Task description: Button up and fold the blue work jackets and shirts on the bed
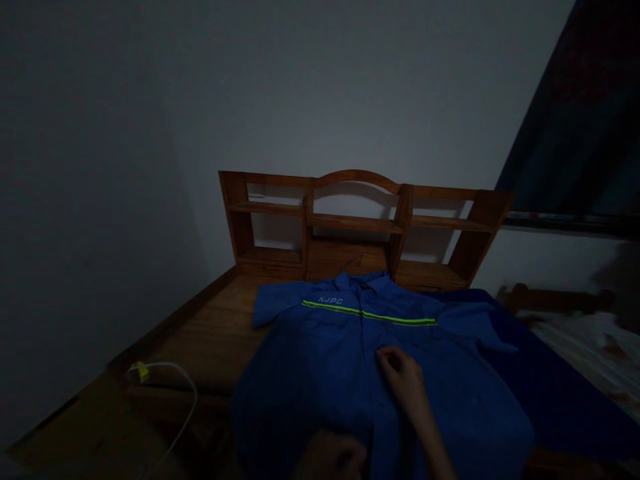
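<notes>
A blue short-sleeved work shirt [325, 360] lies spread front side up, its collar pointing away from me. Its chest carries the letters NJPC and a bright yellow-green stripe. Over the front opening, my right hand [404, 380] is closed, thumb and fingers pinching the cloth beside the placket. Lower down, at the bottom edge of the view, my left hand [333, 457] is curled shut against the shirt. It is dark there, and what its fingers hold cannot be made out.
The shirt lies on a wooden board [215, 327] before a wooden headboard with shelves [355, 223]. Dark blue cloth [555, 393] spreads to the right. A white cable [193, 387] with a yellow piece [141, 371] hangs at the left edge. A dark curtain [585, 133] hangs at right.
</notes>
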`<state>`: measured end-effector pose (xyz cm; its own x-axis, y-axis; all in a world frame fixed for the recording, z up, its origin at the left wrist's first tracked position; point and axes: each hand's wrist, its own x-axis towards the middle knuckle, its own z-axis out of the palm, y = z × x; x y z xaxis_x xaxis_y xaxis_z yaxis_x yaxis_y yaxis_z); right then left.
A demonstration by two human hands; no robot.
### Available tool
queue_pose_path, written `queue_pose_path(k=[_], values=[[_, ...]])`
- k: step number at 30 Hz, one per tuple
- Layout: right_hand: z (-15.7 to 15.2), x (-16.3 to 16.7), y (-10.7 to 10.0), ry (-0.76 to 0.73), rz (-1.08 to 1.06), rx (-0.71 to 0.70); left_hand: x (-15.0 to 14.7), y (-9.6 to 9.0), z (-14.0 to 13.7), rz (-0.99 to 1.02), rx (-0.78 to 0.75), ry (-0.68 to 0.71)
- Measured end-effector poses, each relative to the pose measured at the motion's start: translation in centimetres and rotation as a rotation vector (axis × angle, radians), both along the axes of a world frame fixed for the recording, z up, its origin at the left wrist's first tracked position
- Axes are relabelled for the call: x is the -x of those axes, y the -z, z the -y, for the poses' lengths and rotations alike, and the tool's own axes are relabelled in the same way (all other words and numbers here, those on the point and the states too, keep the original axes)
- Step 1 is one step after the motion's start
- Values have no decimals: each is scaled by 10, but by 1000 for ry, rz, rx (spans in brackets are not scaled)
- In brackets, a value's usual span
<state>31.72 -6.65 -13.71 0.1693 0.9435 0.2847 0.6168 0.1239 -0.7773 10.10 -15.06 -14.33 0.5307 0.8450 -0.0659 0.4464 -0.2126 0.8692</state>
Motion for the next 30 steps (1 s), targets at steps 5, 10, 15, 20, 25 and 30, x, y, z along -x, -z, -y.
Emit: queue_pose_path(k=[5, 10, 15, 20, 25, 30], values=[[-13, -3, -3, -67, 198, -142, 0, -38, -88, 18, -357, -78], [-8, 8, -4, -62, 337, -139, -31, -22, -160, -15, -460, 20], [-5, 11, 6, -61, 403, -81, -48, 1, -204, -95, -488, 142], [-5, 10, 8, -37, 345, -60, -47, -14, -237, -25, -310, 412], [-4, 12, 3, -20, 308, -15, -48, -13, -243, 68, -263, 452], [-6, 14, 1, -16, 326, 59, -48, -4, -232, 32, -364, 329]])
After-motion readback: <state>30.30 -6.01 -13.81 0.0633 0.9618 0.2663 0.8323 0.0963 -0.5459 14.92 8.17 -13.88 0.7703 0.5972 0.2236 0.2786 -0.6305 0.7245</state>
